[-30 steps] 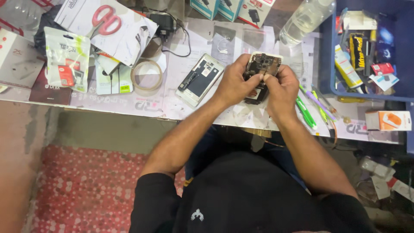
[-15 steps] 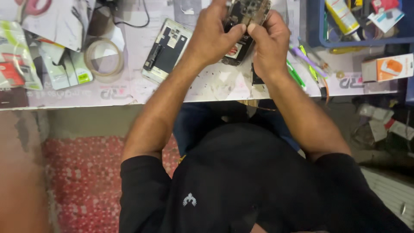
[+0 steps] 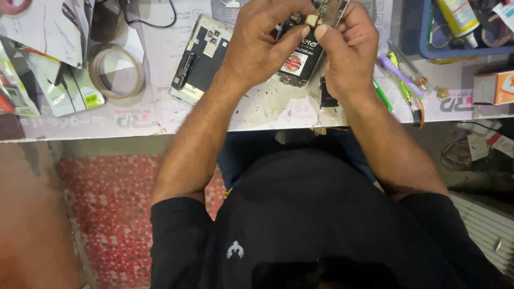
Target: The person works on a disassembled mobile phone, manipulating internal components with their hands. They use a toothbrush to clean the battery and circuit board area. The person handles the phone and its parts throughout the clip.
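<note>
Both hands hold an opened phone body (image 3: 301,58) with its black battery and circuit board exposed, raised a little above the white worktable (image 3: 267,109). My left hand (image 3: 261,42) grips its left side with the thumb across the top. My right hand (image 3: 349,49) grips the right side, thumb and forefinger pinching at the board near the upper edge. To the left of my left hand, a separate phone frame (image 3: 199,58) with a gold rim lies flat on the table.
A roll of clear tape (image 3: 116,69) and paper packets (image 3: 59,85) lie at the left. Pens and tools (image 3: 399,75) lie right of my hands. A blue tray (image 3: 423,37) holds a bottle at the upper right. An orange box (image 3: 495,86) sits at the right edge.
The view has tilted down and closer, so the table now sits at the top. Both hands still hold the phone body, my right fingers working at its upper edge.
</note>
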`<state>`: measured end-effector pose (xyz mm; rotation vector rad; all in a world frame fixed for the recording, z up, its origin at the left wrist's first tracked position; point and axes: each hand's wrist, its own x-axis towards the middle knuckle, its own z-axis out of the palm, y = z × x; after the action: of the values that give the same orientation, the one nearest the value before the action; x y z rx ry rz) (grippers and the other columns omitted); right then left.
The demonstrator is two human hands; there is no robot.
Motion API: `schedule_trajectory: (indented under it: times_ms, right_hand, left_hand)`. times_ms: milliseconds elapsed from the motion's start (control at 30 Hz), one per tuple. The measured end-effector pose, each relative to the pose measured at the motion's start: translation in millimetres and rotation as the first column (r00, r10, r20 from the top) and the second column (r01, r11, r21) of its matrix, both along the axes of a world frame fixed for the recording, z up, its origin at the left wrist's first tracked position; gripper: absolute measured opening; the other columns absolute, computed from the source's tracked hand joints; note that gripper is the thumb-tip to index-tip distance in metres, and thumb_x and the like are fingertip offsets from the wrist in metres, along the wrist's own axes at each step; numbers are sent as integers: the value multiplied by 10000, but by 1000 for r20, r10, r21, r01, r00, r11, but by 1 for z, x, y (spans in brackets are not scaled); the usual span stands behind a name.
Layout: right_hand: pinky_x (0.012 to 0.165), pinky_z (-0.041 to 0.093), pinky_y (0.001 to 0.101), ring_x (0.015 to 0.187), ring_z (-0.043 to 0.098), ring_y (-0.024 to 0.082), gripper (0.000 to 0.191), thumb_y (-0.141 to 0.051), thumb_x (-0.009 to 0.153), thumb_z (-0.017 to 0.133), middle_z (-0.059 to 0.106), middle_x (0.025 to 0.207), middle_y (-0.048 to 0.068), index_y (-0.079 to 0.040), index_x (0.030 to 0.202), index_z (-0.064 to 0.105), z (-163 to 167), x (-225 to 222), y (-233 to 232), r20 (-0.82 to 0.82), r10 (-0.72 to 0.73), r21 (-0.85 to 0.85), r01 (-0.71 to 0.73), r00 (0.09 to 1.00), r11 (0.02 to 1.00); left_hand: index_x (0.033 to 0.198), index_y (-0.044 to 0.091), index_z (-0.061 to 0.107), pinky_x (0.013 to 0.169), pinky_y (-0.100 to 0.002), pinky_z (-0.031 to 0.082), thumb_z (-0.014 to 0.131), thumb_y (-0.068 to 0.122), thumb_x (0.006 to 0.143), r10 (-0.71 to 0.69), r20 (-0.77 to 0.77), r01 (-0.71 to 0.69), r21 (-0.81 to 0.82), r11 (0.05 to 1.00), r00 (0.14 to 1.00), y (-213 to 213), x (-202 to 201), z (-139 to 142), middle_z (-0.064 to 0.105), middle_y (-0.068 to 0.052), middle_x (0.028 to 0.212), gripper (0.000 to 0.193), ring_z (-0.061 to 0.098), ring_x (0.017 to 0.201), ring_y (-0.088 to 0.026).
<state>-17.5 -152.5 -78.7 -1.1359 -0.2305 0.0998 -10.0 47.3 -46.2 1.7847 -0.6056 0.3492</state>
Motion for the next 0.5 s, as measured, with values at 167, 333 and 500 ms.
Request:
schedule_trajectory:
  times_ms: [167,333,500]
  right_hand:
    - [928,491,236,950,607,84,232,24,1045,654,675,1097,59,14,1268,588,9,-5,-4,-28,0,-14,0,1000,1000]
    - [916,480,231,942,594,83,225,44,1033,666,666,1079,50,13,1242,588,10,-1,-9,-51,4,0,-4,999,1000]
    - [918,477,230,938,593,85,214,32,1025,673,664,1070,50,6,1220,586,9,2,-21,-59,7,1,-7,998,1000]
  left_hand:
    - [1142,86,709,850,-362,541,799,28,941,-8,-29,8,11,1000,1000,-2,-4,10,716,-55,1050,227,698,972,-224]
    - [1130,87,700,843,-374,521,812,32,923,8,9,-8,37,999,1000,-4,0,14,680,-67,1041,242,677,964,-235]
    - [1132,88,696,874,-363,538,797,16,924,-3,5,3,35,999,1000,-14,5,12,710,-42,1046,243,691,1000,-218]
